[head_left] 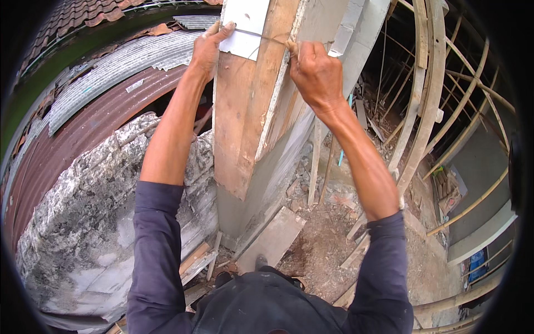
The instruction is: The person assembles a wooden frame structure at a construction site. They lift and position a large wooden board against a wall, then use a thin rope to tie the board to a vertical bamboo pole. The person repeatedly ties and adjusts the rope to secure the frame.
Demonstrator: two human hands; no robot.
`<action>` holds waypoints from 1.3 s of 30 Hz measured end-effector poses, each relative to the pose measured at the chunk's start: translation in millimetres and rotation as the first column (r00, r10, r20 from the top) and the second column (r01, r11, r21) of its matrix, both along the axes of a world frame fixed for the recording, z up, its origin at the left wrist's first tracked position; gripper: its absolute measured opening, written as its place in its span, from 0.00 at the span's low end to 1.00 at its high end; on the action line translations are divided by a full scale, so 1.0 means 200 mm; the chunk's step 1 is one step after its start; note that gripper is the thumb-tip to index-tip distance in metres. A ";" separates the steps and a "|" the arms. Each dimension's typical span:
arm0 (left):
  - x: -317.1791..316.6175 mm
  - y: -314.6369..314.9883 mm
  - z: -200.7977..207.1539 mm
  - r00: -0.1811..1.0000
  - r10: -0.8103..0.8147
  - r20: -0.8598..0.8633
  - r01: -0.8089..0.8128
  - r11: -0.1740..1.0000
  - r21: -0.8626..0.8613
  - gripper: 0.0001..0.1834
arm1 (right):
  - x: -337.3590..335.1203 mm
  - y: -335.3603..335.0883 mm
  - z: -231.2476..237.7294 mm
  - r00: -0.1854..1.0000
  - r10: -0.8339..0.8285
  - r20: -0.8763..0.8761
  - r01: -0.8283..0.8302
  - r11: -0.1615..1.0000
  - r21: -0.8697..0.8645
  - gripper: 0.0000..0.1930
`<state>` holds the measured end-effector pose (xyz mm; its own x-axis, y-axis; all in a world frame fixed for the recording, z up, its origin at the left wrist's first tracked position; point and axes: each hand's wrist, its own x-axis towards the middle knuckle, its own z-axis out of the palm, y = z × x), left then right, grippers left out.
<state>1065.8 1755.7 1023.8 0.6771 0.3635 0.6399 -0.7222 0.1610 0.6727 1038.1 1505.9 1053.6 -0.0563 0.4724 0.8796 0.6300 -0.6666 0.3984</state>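
Observation:
A thin dark wire (260, 35) runs nearly straight between my two hands, across the face of an upright wooden board (239, 111). At the board's left edge my left hand (210, 47) is closed, thumb pressed at one end of the wire. My right hand (317, 75) forms a fist near the board's right edge and grips the wire's other end. Behind the wire, a white flat panel (245, 16) lies against the upper part of the board. The board stands against a grey plastered column (267, 183). My fingers partly hide both wire ends.
To the left is a broken, rough masonry wall (105, 206), with corrugated roofing sheets (122, 67) beyond it. Bamboo poles and curved-looking timbers (425, 100) stand at the right. Below lie a plank (272, 236), rubble and loose wood on the dirt ground.

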 end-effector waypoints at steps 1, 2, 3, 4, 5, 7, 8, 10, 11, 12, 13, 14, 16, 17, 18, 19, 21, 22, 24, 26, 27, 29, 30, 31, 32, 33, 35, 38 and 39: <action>0.01 0.02 0.01 0.999 -0.033 -0.035 0.034 0.999 0.040 0.39 | -0.02 0.06 -0.05 0.994 0.042 -0.100 -0.021 0.979 0.203 0.15; 0.02 0.05 0.01 0.995 -0.065 -0.071 0.070 0.994 0.078 0.39 | -0.03 0.12 -0.09 0.991 0.090 -0.101 -0.040 0.906 0.421 0.20; 0.01 0.05 0.03 0.989 -0.097 -0.108 0.110 0.987 0.117 0.38 | -0.06 0.15 -0.10 0.960 0.183 -0.212 -0.046 0.851 0.523 0.20; -0.10 -0.02 0.04 0.983 -0.043 -0.179 0.065 0.991 0.118 0.34 | -0.10 0.17 -0.09 0.907 0.285 -0.309 -0.036 0.785 0.618 0.19; -0.08 -0.02 0.02 0.984 -0.061 -0.170 0.080 0.991 0.104 0.33 | -0.13 0.17 -0.08 0.837 0.390 -0.384 -0.007 0.709 0.705 0.19; -0.03 -0.01 0.04 0.989 -0.095 -0.113 0.104 0.992 0.078 0.30 | -0.14 0.18 -0.04 0.733 0.476 -0.486 0.080 0.650 0.756 0.20; -0.02 0.00 0.02 0.992 -0.107 -0.065 0.112 0.990 0.083 0.28 | -0.12 0.19 -0.06 0.693 0.536 -0.482 0.077 0.609 0.789 0.20; 0.03 0.04 0.00 0.984 -0.175 -0.015 0.176 0.982 0.068 0.29 | -0.20 0.20 0.00 0.509 0.678 -0.531 0.131 0.548 0.826 0.19; 0.06 0.08 0.01 0.978 -0.210 0.014 0.208 0.976 0.062 0.29 | -0.22 0.21 0.01 0.433 0.741 -0.514 0.130 0.513 0.849 0.18; 0.06 0.09 0.02 0.983 -0.181 0.027 0.178 0.981 0.074 0.29 | -0.21 0.22 0.02 0.351 0.799 -0.488 0.128 0.475 0.871 0.16; 0.07 0.10 0.02 0.989 -0.138 0.058 0.136 0.990 0.037 0.30 | -0.22 0.22 0.03 0.262 0.850 -0.457 0.133 0.437 0.889 0.15; 0.09 0.11 0.03 0.988 -0.139 0.071 0.137 0.990 0.036 0.31 | -0.23 0.21 0.05 0.165 0.882 -0.441 0.132 0.424 0.896 0.11; 0.07 0.04 0.03 0.990 -0.128 0.052 0.126 0.991 0.044 0.30 | -0.21 0.17 0.05 -0.012 0.973 -0.232 0.192 0.230 0.954 0.11; 0.05 0.02 0.03 0.994 -0.103 0.025 0.101 0.993 0.057 0.28 | -0.20 0.16 0.04 -0.100 0.988 -0.116 0.233 0.137 0.963 0.10; 0.03 0.02 0.03 0.998 -0.061 0.004 0.061 0.996 0.065 0.27 | -0.20 0.16 0.04 -0.163 0.986 -0.045 0.278 0.090 0.956 0.08; 0.04 0.02 0.02 0.999 -0.024 0.028 0.022 0.998 0.065 0.29 | -0.20 0.15 0.04 -0.183 0.979 -0.092 0.247 0.136 0.959 0.08; 0.09 0.00 -0.01 0.996 0.046 0.075 -0.051 0.997 0.058 0.32 | -0.18 0.09 0.04 -0.215 0.958 -0.187 0.184 0.228 0.956 0.09; 0.03 -0.04 -0.01 0.994 0.071 0.077 -0.077 0.995 0.070 0.38 | -0.16 0.05 0.04 -0.185 0.928 -0.324 0.112 0.348 0.931 0.09; 0.03 0.00 -0.04 0.992 0.098 0.074 -0.106 0.987 0.122 0.45 | -0.23 0.00 0.04 -0.019 0.840 -0.543 0.069 0.543 0.837 0.12; 0.05 0.08 -0.05 0.981 0.166 0.097 -0.178 0.976 0.124 0.52 | -0.33 -0.02 0.04 0.315 0.462 -0.829 0.099 0.853 0.513 0.14; 0.05 0.06 -0.04 0.988 0.121 0.100 -0.133 0.983 0.126 0.51 | -0.26 -0.07 0.04 0.746 0.277 -0.605 -0.071 0.937 0.341 0.16; 0.04 0.02 -0.03 0.995 0.018 0.094 -0.029 0.992 0.124 0.51 | -0.07 -0.19 0.03 0.938 0.106 0.330 -0.048 0.982 -0.180 0.21; 0.08 0.04 -0.05 0.992 0.025 0.127 -0.038 0.994 0.107 0.49 | -0.04 -0.19 0.06 0.961 0.089 0.261 -0.023 0.969 -0.248 0.22; 0.08 0.02 -0.07 0.992 0.018 0.128 -0.031 0.995 0.100 0.49 | -0.03 -0.20 0.10 0.978 0.053 0.201 0.012 0.950 -0.313 0.23; 0.09 0.00 -0.08 0.992 0.011 0.128 -0.023 0.996 0.090 0.49 | 0.01 -0.22 0.13 0.982 0.042 0.183 0.036 0.914 -0.403 0.22; 0.09 -0.03 -0.08 0.990 -0.004 0.139 -0.008 0.996 0.087 0.49 | 0.03 -0.25 0.18 0.972 0.057 0.227 0.055 0.887 -0.459 0.22; 0.09 0.00 -0.11 0.994 0.036 0.102 -0.046 0.994 0.096 0.48 | 0.09 -0.24 0.22 0.947 0.129 0.294 0.058 0.832 -0.552 0.22; 0.10 0.05 -0.11 0.995 0.036 0.094 -0.045 0.995 0.091 0.45 | 0.10 -0.22 0.27 0.937 0.138 0.320 0.105 0.764 -0.636 0.18; 0.09 0.05 -0.10 0.996 0.030 0.079 -0.037 0.996 0.083 0.42 | 0.08 -0.20 0.31 0.923 0.146 0.357 0.139 0.737 -0.661 0.17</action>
